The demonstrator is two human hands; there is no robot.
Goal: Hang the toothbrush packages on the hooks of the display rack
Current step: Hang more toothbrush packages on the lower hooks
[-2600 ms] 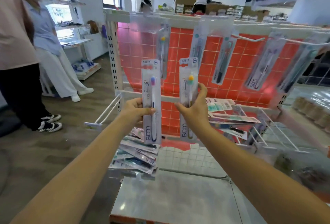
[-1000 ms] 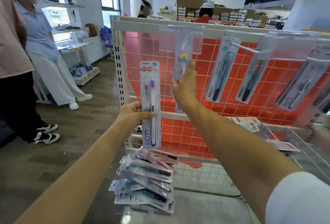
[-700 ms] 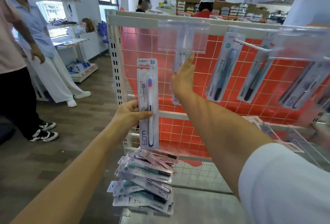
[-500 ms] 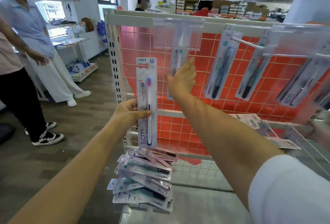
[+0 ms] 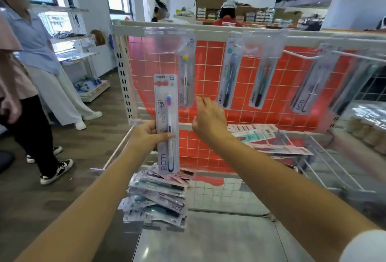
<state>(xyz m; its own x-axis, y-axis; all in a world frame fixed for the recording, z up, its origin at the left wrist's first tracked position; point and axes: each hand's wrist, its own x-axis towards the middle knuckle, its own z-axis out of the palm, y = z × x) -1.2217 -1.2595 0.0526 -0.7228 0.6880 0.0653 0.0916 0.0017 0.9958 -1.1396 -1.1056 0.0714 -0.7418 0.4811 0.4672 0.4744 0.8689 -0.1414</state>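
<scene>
Fingers first: the left hand (image 5: 149, 136) pinches a toothbrush pack (image 5: 167, 123) at mid-height, thumb across the front, the other fingers hidden behind the card. The pack stands upright with its BDM end down, just above a loose pile of packs (image 5: 156, 197) below the hand.

Right hand (image 5: 208, 118) now — relaxed, fingers loosely spread and pointing up, holding nothing. A second ago those fingers were up on the yellow-tipped pack (image 5: 186, 77), pressing it onto its hook; now they have let go and dropped away. That pack hangs free above and just left of the right fingertips, apart from them, under a clear tag holder (image 5: 167, 41) on the rack (image 5: 129, 69).

Left hand has not budged from its grip; its pack is at the same tilt as before.

To the right of the open hand, more packs (image 5: 228, 77) hang in a row against the red grid. Lower right, others lie flat across wire hooks (image 5: 261, 136). People stand off to the left.
</scene>
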